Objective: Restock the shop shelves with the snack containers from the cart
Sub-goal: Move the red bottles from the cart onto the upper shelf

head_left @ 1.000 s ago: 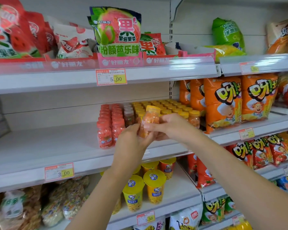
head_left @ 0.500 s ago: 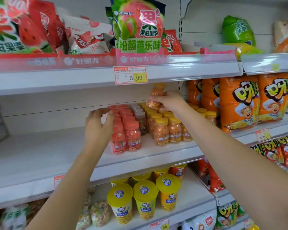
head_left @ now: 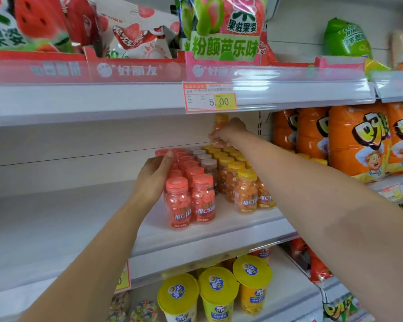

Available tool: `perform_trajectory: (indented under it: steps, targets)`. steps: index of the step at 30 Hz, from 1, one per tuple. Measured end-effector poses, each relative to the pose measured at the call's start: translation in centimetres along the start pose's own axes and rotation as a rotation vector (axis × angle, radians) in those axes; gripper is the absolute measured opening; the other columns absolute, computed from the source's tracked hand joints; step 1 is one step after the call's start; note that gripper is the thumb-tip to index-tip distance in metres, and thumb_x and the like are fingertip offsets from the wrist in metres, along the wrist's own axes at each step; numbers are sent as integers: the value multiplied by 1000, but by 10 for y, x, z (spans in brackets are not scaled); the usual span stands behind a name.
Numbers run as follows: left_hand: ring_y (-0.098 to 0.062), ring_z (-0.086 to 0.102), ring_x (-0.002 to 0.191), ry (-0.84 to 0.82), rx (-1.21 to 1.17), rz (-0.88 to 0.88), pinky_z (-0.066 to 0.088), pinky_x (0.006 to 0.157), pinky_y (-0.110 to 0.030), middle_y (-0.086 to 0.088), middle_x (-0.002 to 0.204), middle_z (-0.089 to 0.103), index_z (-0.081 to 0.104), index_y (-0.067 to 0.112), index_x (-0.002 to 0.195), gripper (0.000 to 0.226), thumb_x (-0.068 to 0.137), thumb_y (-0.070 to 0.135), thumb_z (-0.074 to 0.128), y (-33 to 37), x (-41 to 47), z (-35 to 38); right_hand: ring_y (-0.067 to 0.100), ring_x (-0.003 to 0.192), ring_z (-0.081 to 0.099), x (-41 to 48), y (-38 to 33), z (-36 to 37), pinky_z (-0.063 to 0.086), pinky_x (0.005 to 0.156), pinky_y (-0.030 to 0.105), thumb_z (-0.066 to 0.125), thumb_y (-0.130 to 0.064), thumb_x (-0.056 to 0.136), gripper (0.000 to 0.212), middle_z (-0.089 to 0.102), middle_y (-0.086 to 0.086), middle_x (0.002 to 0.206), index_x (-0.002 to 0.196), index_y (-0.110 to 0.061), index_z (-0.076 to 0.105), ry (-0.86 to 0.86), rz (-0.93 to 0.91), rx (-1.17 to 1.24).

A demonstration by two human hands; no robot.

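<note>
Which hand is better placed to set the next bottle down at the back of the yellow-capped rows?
Right. The right hand grips a yellow-capped orange bottle just above the rear of the yellow-capped rows. The left hand carries nothing and rests against the side of the red-capped bottles.

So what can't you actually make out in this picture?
All from the head view:
The orange bottle is mostly covered by the right hand gripping it.
Lower price label: hidden behind the left forearm.
Small print on the 5.00 tag: blurred.
The cart: outside the frame.
</note>
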State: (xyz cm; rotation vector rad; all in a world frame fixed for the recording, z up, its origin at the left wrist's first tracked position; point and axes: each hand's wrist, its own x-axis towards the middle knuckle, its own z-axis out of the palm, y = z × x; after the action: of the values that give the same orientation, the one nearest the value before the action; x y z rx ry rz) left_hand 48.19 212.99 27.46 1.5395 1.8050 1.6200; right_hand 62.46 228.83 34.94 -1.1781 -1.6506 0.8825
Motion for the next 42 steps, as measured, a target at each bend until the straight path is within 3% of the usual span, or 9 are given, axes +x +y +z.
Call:
perform_trajectory:
  steps: [4, 11, 18, 20, 23, 26, 31, 38, 42]
  targets:
    - [-21, 60, 108, -23, 26, 56, 44, 99, -46, -2, 117, 64, 67, 29, 104, 64, 77, 78, 37, -12, 0, 0, 12, 56, 55, 16, -2, 8, 58, 62, 31, 77, 2, 74, 32, 54, 2, 68, 67, -12, 49, -26, 31, -48]
    - [-21, 55, 113, 17, -75, 43, 40, 103, -41, 0, 122, 56, 54, 38, 95, 14, 95, 47, 43, -8, -1, 3, 19, 88, 70, 46, 7, 33, 57, 85, 36, 86, -18, 65, 36, 70, 7, 98, 95, -9, 68, -6, 5, -219]
    - [-19, 53, 113, 16, -74, 41, 40, 101, -38, 5, 115, 50, 54, 40, 90, 13, 97, 42, 44, -7, -1, 3, 21, 99, 67, 57, 8, 44, 55, 89, 34, 80, -5, 72, 23, 70, 6, 100, 69, -17, 61, -74, 11, -223]
    - [-19, 53, 114, 25, -60, 39, 40, 102, -39, 5, 116, 51, 54, 38, 97, 12, 97, 43, 43, -9, 1, 2, 16, 87, 67, 54, 9, 39, 57, 75, 23, 72, -3, 79, 13, 66, 6, 99, 88, -10, 66, -114, 10, -206]
    - [-20, 52, 116, 35, -61, 29, 39, 104, -42, 1, 124, 52, 57, 32, 109, 21, 96, 43, 44, -11, 1, 3, 10, 66, 57, 54, 11, 34, 55, 58, 15, 66, -2, 85, 34, 62, 4, 95, 118, -1, 60, -142, 24, -195]
    - [-21, 51, 118, 40, -37, 31, 38, 105, -43, 1, 124, 51, 59, 25, 120, 34, 96, 44, 43, -10, 0, 3, 12, 61, 57, 51, 9, 36, 57, 76, 28, 77, -8, 77, 34, 65, 9, 93, 107, -2, 64, -82, 49, -262]
    - [-21, 51, 119, 40, -44, 31, 38, 105, -45, -1, 129, 51, 59, 22, 122, 38, 96, 45, 44, -11, 0, 2, 11, 55, 53, 45, 7, 32, 41, 48, 21, 78, -18, 78, 24, 64, 9, 88, 78, -8, 57, -118, 58, -395]
    - [-20, 51, 119, 46, -62, 31, 38, 106, -44, 0, 131, 52, 58, 28, 118, 32, 95, 46, 44, -12, 0, 2, 11, 58, 52, 36, 6, 26, 40, 50, 21, 78, -25, 78, 30, 62, 8, 89, 72, -12, 51, -132, 29, -448]
    - [-20, 51, 120, 50, -54, 25, 38, 104, -40, 0, 131, 52, 57, 21, 126, 41, 96, 46, 43, -11, -1, 1, 19, 81, 60, 21, 6, 19, 47, 71, 28, 77, -33, 78, 34, 62, 10, 96, 93, -8, 60, -130, -8, -486]
